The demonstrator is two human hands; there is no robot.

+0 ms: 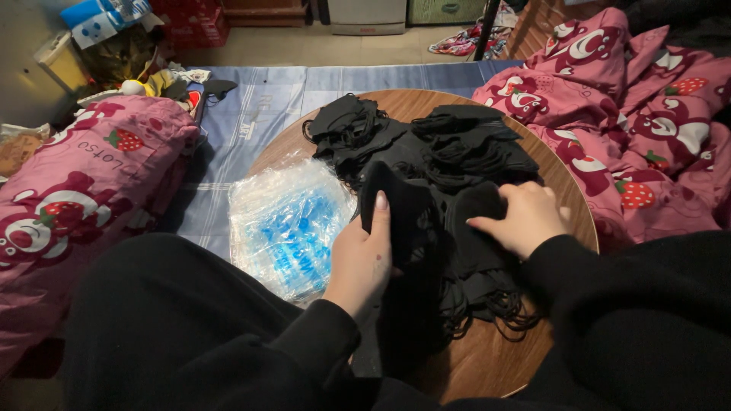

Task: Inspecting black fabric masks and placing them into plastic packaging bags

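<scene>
Left hand (364, 259) is pinching a black face mask (396, 209) upright at frame centre while right hand (525, 217) is curling closed over the mask pile (434, 144) just beyond, clear plastic bags (285, 221) lying centre-left on the round wooden table (563, 190), pink blankets (647, 99) bunching upper right.

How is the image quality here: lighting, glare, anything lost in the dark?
Head view: dim, warm light; glare on the stack of clear plastic bags; black face masks merge into one dark mass; left hand and right hand reasonably sharp; wide-angle bending at edges.
</scene>
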